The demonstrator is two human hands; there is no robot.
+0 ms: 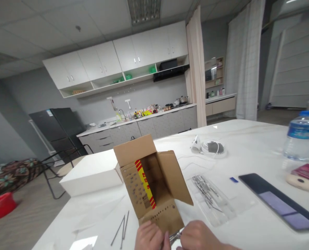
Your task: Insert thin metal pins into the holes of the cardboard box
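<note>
At the bottom edge, my left hand (149,236) and my right hand (199,236) are both closed, knuckles up, side by side. Between them shows a small shiny metal piece (174,237), mostly covered by my fingers; its kind is not clear. Just beyond them stands an open cardboard box (133,187) with its flaps spread and red-and-yellow tape on one side. A few thin metal rods (123,229) lie on the white table left of my hands. To the right, more thin metal rods (204,187) rest in a clear plastic pouch (217,217).
A white box (92,173) sits behind on the left. Rightward are a phone-like dark tablet (279,201), a small blue piece (233,180), a water bottle (301,135), a beige rounded object (301,183) and a dark red box (308,173). A white camera-like device (196,144) and coiled cable (213,148) lie farther back.
</note>
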